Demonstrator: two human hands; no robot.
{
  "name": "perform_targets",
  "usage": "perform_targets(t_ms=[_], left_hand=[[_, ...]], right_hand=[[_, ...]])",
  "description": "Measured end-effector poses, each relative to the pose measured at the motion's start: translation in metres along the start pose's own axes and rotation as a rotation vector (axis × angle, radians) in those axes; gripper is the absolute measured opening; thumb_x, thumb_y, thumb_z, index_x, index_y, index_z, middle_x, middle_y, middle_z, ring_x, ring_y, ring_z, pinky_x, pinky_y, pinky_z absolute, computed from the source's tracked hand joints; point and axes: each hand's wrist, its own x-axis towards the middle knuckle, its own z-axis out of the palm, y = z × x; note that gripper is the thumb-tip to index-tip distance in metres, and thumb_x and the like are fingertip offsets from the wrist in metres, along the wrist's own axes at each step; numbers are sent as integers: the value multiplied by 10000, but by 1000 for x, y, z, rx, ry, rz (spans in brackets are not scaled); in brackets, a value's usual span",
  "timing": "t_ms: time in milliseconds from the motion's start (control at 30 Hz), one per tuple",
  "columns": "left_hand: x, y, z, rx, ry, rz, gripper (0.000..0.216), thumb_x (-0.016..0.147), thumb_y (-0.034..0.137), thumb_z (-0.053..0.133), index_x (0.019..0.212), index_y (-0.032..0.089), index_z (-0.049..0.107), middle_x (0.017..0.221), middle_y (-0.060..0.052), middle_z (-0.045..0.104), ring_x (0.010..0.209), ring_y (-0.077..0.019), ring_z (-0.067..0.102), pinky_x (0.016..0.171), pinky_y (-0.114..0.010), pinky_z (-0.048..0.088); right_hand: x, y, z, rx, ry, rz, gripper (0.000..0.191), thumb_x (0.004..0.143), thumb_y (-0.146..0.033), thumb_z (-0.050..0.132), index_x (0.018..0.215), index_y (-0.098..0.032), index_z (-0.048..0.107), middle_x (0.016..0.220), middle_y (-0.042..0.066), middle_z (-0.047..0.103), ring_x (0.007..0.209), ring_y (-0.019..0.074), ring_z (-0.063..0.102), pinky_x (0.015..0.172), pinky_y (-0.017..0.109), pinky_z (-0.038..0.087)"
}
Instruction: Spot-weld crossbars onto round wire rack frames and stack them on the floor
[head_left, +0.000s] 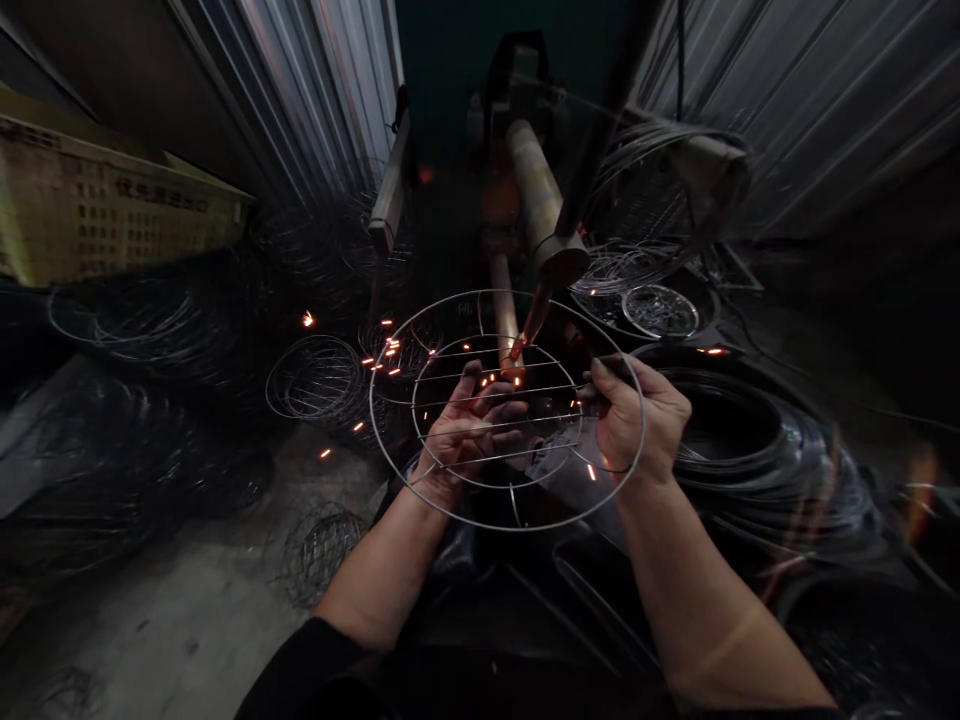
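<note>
A round wire rack (514, 487), made of two rings joined by short struts and crossed by parallel wires, is held level in front of me. At its far side the copper tips of a spot welder (517, 347) meet the wires, and orange sparks fly out from there. My right hand (637, 415) is closed on the rack's right side, thumb and fingers pinched near the outer ring. Beneath the crossing wires, my left hand (476, 425) lies palm up with its fingers apart. Whether those fingers touch the wires I cannot tell.
On the left, a yellow crate (112, 200) sits above piles of wire racks (315, 380). Coiled wire (780, 470) lies at the right, with a bowl of small wire pieces (660, 312) behind it. Corrugated metal walls (817, 120) flank the machine.
</note>
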Motion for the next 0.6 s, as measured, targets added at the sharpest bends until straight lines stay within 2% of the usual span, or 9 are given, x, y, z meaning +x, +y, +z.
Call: perform_targets(t_ms=[67, 133, 233, 300, 433, 600], left_hand=[[2, 2, -1, -75, 50, -48, 461, 779, 173, 611, 1187, 385, 584, 1110, -1, 674, 946, -209, 667, 688, -329, 525], [4, 4, -1, -163, 113, -125, 279, 845, 389, 569, 1111, 334, 635, 1028, -24, 697, 870, -219, 675, 614, -305, 502], [6, 9, 3, -260, 129, -256, 527, 821, 667, 471, 1062, 240, 663, 1029, -103, 694, 892, -284, 670, 602, -327, 491], [5, 10, 8, -283, 94, -329, 618, 804, 683, 472, 1105, 172, 645, 1129, -169, 655, 1008, -344, 638, 672, -378, 503], [2, 9, 14, -295, 28, -392, 601, 797, 550, 540, 1205, 109, 572, 1285, -237, 549, 1211, -429, 508, 823, -434, 469], [3, 9, 13, -250, -26, -384, 772, 821, 575, 463, 1436, 126, 330, 1330, -271, 500, 1198, -427, 515, 819, -391, 427]], right_hand=[[1, 0, -1, 21, 0, 24, 237, 526, -250, 836, 718, -169, 722, 584, -14, 646, 430, 97, 551, 431, 228, 450], [2, 1, -3, 27, -11, 43, 245, 514, -249, 841, 712, -168, 721, 580, -14, 647, 428, 98, 550, 432, 229, 451], [7, 4, -6, 19, -1, 59, 234, 518, -245, 834, 703, -167, 713, 582, -13, 650, 435, 103, 558, 443, 234, 459], [11, 7, -7, 25, 42, 54, 221, 510, -226, 826, 683, -166, 703, 574, -16, 647, 433, 99, 552, 440, 226, 447], [19, 11, -4, 24, 45, 33, 217, 505, -211, 818, 686, -165, 707, 545, -26, 634, 420, 83, 523, 432, 210, 416], [28, 13, 8, 28, -90, 10, 212, 525, -226, 818, 707, -181, 721, 531, -37, 612, 443, 87, 521, 458, 220, 423]])
